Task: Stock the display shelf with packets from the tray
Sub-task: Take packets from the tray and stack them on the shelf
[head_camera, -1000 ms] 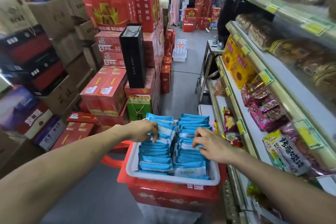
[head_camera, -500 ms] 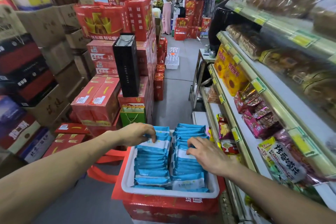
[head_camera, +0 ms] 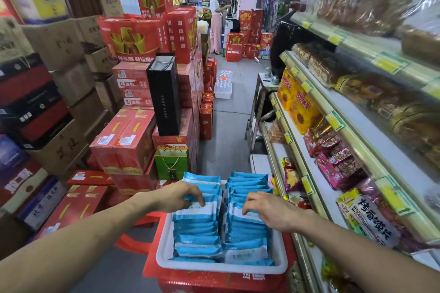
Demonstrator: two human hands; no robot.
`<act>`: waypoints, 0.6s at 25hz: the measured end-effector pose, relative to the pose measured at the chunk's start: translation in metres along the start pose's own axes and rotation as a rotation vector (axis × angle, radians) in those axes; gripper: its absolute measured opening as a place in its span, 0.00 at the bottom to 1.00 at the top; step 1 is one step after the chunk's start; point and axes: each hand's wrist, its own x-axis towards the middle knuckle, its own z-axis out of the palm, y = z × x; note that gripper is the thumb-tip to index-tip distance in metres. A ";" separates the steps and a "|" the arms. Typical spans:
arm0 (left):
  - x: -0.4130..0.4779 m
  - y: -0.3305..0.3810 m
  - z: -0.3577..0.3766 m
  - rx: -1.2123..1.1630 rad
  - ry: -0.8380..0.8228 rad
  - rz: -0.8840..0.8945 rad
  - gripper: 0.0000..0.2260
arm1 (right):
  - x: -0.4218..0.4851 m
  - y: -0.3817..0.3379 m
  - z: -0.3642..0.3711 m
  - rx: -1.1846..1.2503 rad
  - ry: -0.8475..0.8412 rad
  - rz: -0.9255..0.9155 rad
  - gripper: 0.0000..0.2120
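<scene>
Left hand [head_camera: 176, 197], right hand [head_camera: 269, 211] pinch glossy blue packets [head_camera: 197, 240] in plastic tray [head_camera: 221, 267].

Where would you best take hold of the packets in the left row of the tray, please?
By the top edges, from above: the packets stand on edge, packed tightly in the tray, so only their tops are free to pinch.

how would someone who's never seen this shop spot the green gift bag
Find the wall of red cartons on the left of the aisle, with a tall black box standing on it. Below that box, just beyond the white tray of blue packets, sits the green gift bag. It is the only green thing among all that red, and has cord handles.
</scene>
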 end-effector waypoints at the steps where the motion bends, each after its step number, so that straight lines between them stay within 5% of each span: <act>1: -0.001 0.004 -0.014 -0.028 0.011 0.001 0.18 | 0.004 0.004 -0.018 0.043 -0.024 0.018 0.25; 8: 0.031 0.084 -0.203 -0.087 0.235 0.157 0.24 | -0.018 0.048 -0.244 0.069 0.112 0.191 0.23; 15: 0.109 0.247 -0.334 0.036 0.241 0.458 0.26 | -0.147 0.065 -0.403 -0.010 0.267 0.370 0.23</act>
